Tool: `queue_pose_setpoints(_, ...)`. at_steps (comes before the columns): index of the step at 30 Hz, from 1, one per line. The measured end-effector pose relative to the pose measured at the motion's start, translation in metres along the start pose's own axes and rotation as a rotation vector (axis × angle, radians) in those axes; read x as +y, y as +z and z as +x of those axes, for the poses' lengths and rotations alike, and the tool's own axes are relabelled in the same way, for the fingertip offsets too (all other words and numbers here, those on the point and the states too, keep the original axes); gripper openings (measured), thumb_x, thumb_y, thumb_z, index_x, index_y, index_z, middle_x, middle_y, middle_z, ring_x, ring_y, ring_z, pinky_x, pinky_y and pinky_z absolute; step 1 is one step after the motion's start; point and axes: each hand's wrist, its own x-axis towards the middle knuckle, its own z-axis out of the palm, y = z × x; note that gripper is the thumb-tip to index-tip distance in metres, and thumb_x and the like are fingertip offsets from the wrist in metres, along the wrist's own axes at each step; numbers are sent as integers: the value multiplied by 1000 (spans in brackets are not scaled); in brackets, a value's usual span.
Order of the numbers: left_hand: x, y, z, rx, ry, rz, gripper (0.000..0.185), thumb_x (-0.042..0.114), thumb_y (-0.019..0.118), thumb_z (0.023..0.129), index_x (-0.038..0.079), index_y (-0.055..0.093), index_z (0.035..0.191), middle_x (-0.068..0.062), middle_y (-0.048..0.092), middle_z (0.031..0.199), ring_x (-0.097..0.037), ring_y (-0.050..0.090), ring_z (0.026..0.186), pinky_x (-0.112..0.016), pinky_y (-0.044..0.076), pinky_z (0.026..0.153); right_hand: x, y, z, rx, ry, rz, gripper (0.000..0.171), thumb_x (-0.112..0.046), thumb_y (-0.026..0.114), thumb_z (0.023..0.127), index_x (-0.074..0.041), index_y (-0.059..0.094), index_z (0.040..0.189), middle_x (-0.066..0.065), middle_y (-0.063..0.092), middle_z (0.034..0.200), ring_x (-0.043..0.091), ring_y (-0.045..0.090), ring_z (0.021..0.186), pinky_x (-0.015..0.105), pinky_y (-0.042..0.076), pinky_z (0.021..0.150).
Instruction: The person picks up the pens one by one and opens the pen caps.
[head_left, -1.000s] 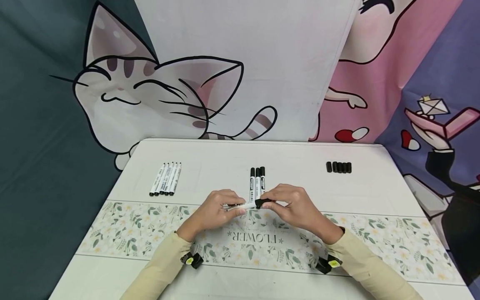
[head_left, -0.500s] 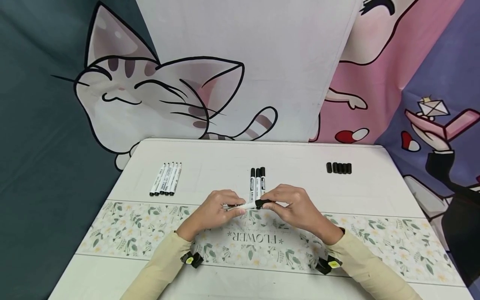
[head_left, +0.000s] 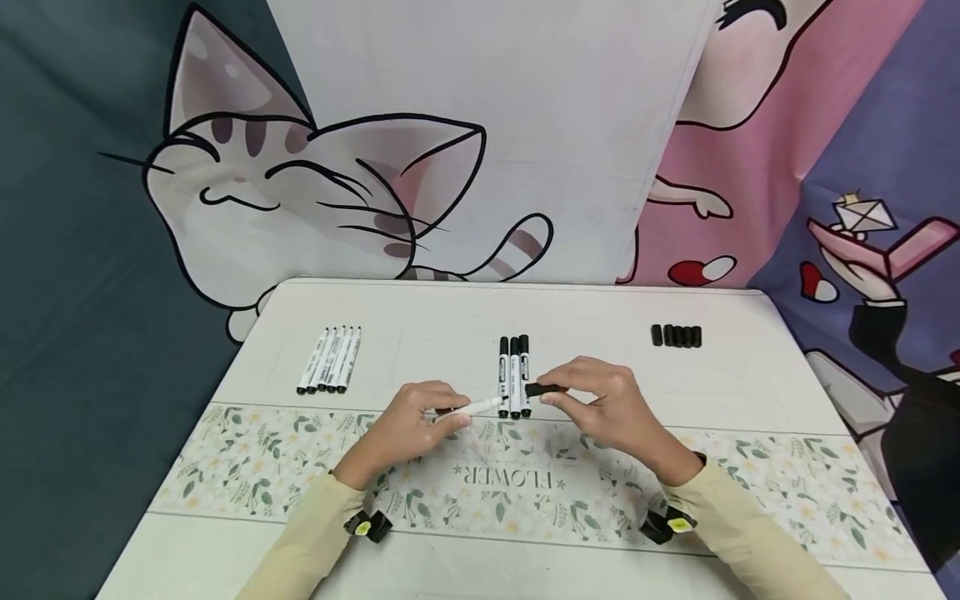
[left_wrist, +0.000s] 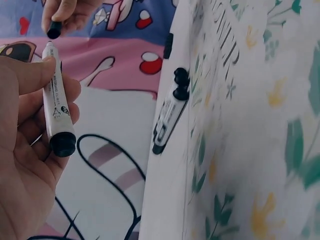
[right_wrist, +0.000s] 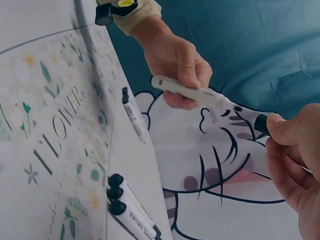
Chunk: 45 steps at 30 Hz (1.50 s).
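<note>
- white-barrelled marker pen [head_left: 477, 407] pinched in left hand [head_left: 411, 427], tip aimed right for capping
- right hand [head_left: 600, 408] pinches small black plastic cap [head_left: 542, 389], just apart from tip

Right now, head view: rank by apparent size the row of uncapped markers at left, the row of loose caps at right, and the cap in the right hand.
1. row of uncapped markers
2. row of loose caps
3. cap pinched in the right hand

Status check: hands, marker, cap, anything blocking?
Left hand holds marker. Right hand pinches cap, apart from the tip. Three capped markers lie just behind; nothing between.
</note>
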Motion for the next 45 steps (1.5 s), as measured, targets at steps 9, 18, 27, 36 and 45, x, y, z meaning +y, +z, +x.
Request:
queue_pose_setpoints(9,-8,-24,-8,133,-100,110,19,17,78,91,9,79,109,8,71,90,-7,60,80,-33,54,72,2,-11,-2,55,145,-23,31,-1,89,74,-19,81,98,-9,73,83,9,60,73,18,44,64)
queue_pose_setpoints(18,-16,-50,-18,235,-288,163,21,23,77,93,10,78,111,2,64,82,-21,53,74,-29,42,62,6,-19,-7,91,297,-72,30,1,86,76,-17,79,98,-9,71,80,11,62,72,17,44,63)
queue_pose_setpoints(27,-38,-81,-28,380,-417,244,32,30,72,98,5,75,117,-7,70,98,-18,59,82,-26,48,63,11,-23,-10,121,355,-41,26,2,83,82,-14,76,102,-5,75,82,4,62,71,16,49,67)
queue_pose_setpoints(36,-62,-105,-43,479,-497,273,44,36,66,101,1,68,128,-11,67,103,-16,58,84,-19,47,62,12,-28,-13,124,459,-32,17,-3,76,91,-10,73,107,1,78,89,3,61,76,16,47,67)
queue_pose_setpoints(45,-83,-123,-59,518,-613,297,46,46,61,101,7,69,125,-12,70,108,-18,60,92,-22,47,68,11,-31,-16,107,505,22,14,-4,71,95,-8,71,109,2,78,91,3,64,78,16,49,70)
